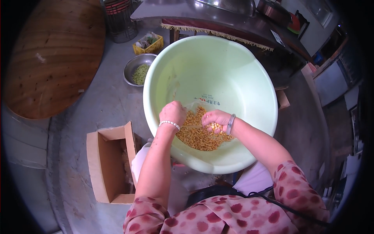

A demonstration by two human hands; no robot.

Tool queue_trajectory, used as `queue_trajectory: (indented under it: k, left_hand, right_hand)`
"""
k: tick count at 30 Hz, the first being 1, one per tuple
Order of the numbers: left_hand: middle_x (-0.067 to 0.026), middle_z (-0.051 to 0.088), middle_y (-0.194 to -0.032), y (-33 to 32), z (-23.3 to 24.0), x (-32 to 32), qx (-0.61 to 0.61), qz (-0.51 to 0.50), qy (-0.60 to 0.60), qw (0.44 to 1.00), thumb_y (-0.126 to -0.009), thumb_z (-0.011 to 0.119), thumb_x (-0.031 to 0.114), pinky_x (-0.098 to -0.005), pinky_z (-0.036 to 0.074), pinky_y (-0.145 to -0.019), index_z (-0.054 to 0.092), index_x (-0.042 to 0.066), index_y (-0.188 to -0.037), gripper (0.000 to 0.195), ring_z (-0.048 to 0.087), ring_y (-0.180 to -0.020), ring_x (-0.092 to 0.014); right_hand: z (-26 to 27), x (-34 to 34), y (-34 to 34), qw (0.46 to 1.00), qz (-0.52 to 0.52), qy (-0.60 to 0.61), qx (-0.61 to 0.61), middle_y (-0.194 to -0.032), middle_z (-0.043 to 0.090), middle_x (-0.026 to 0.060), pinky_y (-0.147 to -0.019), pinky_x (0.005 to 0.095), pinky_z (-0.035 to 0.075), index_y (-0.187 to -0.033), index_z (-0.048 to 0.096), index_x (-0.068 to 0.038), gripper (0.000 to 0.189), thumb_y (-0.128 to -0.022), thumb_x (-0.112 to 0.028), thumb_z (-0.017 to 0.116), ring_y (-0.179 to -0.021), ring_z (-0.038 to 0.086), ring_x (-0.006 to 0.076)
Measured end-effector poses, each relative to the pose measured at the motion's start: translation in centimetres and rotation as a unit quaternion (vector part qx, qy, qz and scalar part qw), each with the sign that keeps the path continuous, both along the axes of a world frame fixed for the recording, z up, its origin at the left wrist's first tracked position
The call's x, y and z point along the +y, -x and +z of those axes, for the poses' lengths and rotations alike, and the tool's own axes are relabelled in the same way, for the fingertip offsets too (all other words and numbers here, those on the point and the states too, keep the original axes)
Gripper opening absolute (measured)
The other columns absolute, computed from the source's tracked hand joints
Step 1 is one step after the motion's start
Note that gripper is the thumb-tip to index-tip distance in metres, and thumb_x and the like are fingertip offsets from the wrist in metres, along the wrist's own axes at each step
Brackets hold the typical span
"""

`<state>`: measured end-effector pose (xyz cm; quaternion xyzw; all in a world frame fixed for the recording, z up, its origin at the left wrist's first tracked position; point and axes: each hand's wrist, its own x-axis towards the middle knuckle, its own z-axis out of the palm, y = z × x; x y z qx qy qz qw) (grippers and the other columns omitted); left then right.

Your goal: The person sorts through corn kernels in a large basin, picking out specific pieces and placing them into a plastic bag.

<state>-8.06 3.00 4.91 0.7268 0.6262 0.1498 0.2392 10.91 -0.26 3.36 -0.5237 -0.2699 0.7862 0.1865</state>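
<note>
A large pale green plastic tub (248, 87) stands before me, with yellow corn kernels (201, 140) spread over its near bottom. My left hand (173, 112), with a white bead bracelet at the wrist, is closed at the tub's left side. It grips the edge of what looks like a clear plastic bag (195, 104) with kernels in it. To its right, my right hand (216, 120) is curled around a small handful of corn kernels, some showing below the fingers. A thin tan strip (191, 126) crosses the kernels between the hands; its kind is unclear.
An open cardboard box (109, 166) sits at the lower left. Beyond the tub's left rim are a metal bowl (128, 71) of green pieces and a yellow plastic basket (159, 44). A round wooden tabletop (55, 58) fills the upper left. A dark table (172, 10) stands behind.
</note>
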Motion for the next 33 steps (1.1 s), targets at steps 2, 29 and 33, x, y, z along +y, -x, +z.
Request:
queue_trajectory:
  k: [2,29,33]
  left_hand:
    - [-0.0171,0.06,-0.077,-0.1,-0.3,0.0,-0.003,0.002,-0.001,1.0,-0.072,0.055,0.021,-0.0376,0.046,-0.069,0.061,0.003,-0.076,0.02,0.058,-0.076,-0.031]
    - [-0.0178,0.058,-0.073,-0.3,-0.6,0.3,-0.015,-0.02,-0.009,1.0,-0.068,0.054,0.019,-0.0376,0.045,-0.066,0.061,0.002,-0.072,0.018,0.057,-0.072,-0.032]
    - [-0.0183,0.058,-0.075,0.2,-0.6,0.2,-0.015,-0.025,-0.006,1.0,-0.068,0.054,0.018,-0.0374,0.045,-0.066,0.06,0.002,-0.073,0.018,0.057,-0.073,-0.032]
  right_hand:
    - [0.1,1.8,0.6,0.998,-0.053,-0.024,-0.031,-0.061,0.052,0.0064,-0.028,0.0183,0.031,-0.074,0.053,-0.003,0.007,-0.069,-0.004,0.057,-0.041,0.047,0.0099]
    - [-9.4,-3.6,-3.7,0.772,0.283,-0.11,-0.558,-0.067,0.058,0.0177,-0.054,0.0365,0.047,-0.082,0.058,0.004,0.05,-0.083,-0.042,0.039,-0.059,0.058,0.0269]
    - [-10.1,-2.2,4.2,0.79,0.255,-0.224,-0.51,-0.1,0.055,0.0193,-0.079,0.0365,0.041,-0.101,0.054,-0.003,0.048,-0.081,-0.043,0.037,-0.092,0.054,0.0301]
